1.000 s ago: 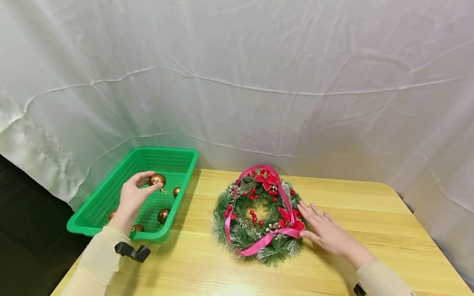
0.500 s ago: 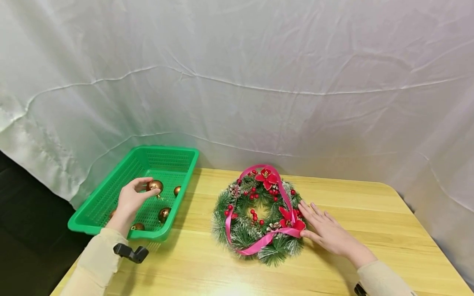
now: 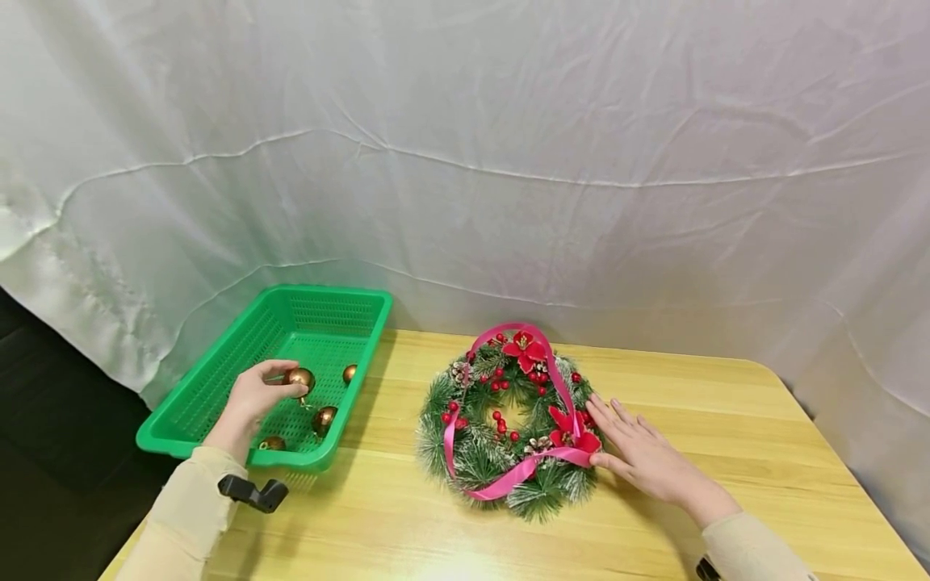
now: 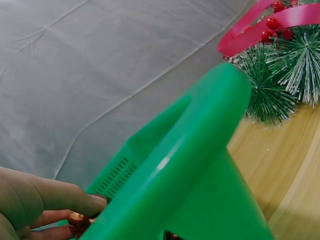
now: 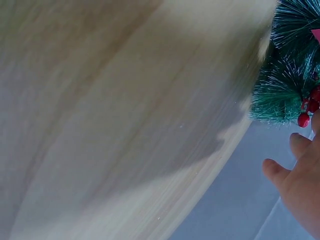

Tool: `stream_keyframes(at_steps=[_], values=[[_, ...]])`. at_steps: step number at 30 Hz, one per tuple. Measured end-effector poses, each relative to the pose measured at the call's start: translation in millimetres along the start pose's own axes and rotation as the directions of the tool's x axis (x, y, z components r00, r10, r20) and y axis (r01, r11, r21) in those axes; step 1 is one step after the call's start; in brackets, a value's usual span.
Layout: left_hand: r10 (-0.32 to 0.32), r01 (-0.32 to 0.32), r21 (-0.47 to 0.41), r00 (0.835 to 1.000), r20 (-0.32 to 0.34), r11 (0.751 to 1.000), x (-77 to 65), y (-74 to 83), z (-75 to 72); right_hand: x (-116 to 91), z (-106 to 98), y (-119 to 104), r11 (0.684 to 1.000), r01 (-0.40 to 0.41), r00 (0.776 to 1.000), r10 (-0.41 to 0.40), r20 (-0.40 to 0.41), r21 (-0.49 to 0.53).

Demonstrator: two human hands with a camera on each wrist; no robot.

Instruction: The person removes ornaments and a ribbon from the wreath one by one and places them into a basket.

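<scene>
Inside the green plastic basket (image 3: 381, 339), my left hand (image 3: 250, 399) pinches a shiny copper-coloured Christmas ball (image 3: 300, 378) between thumb and fingers. In the left wrist view, the basket's rim (image 4: 175, 155) mostly hides that ball. To the right lies a green wreath (image 3: 472, 456) with red flowers, berries and pine cones. A pink ribbon (image 3: 508, 482) loops loosely over it. Spread and fairly straight, the fingers of my right hand (image 3: 650, 460) touch the wreath's right edge. The right wrist view shows red berries (image 5: 303, 119) close to those fingertips.
More copper balls lie in the basket, among them one ball (image 3: 324, 420) near its right wall and another ball (image 3: 272, 443) at the front. Basket and wreath stand on a light wooden table (image 3: 763, 436). A pale cloth (image 3: 508, 161) hangs behind the table.
My left hand has moved down and slightly left, lowering the Christmas ball deeper into the basket. My right hand and the wreath have stayed in place.
</scene>
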State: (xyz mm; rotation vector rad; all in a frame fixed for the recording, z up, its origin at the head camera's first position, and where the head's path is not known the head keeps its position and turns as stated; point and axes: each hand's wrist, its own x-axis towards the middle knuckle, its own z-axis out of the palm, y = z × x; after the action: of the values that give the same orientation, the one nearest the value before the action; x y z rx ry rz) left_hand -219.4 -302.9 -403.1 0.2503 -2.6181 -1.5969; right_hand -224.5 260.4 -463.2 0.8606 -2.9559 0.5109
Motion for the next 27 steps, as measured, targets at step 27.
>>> stream_keyframes(at_steps=[27], values=[[0.266, -0.250, -0.295, 0.964, 0.015, 0.922, -31.8, 64.1, 75.4, 1, 0, -3, 1.000, -0.011, 1.000, 0.011, 0.002, 0.016]])
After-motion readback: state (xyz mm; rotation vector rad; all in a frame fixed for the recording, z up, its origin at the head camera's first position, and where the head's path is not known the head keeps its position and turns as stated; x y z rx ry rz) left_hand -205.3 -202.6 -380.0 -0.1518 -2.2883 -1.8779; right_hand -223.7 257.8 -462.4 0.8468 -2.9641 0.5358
